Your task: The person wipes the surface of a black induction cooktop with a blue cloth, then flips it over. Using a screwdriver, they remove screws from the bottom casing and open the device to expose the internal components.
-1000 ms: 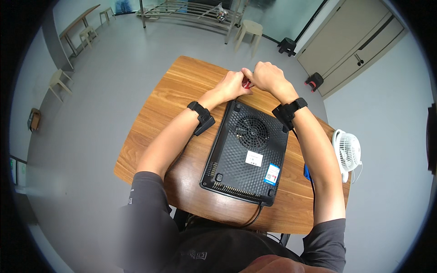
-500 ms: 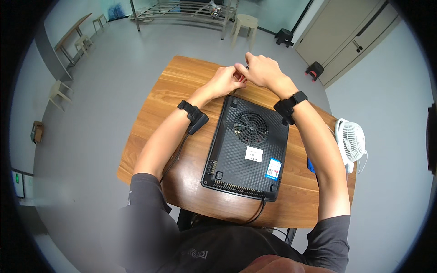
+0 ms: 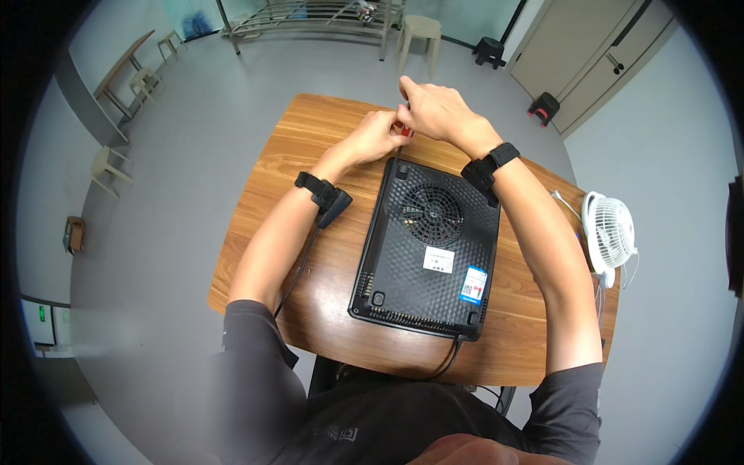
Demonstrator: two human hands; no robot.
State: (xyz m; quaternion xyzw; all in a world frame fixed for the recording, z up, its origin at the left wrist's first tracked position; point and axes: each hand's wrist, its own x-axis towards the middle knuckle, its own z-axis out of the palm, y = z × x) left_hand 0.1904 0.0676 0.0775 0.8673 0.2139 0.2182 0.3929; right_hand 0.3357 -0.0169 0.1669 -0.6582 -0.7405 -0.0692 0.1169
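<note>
An induction cooker [image 3: 422,271] lies upside down on the wooden table, its black textured underside with a round fan grille facing up. At its far left corner, my left hand [image 3: 375,136] is closed around a red-handled screwdriver [image 3: 406,132]. A thin dark shaft runs down from these fingers toward the cooker's corner; its tip is too small to make out. My right hand [image 3: 439,111] is closed over the top of the same screwdriver, fingers bent, hiding most of the handle. Both wrists wear black strapped devices.
A white fan [image 3: 608,232] stands at the table's right edge with its cord beside it. The cooker's black power cord [image 3: 451,363] hangs over the near edge. Beyond the wooden table [image 3: 267,194] are a pale stool [image 3: 421,29], small black stools and a metal frame.
My right hand has turned and shifted slightly left and away over the screwdriver. My left hand stays closed on it near the cooker's corner. The whole view has shifted a little.
</note>
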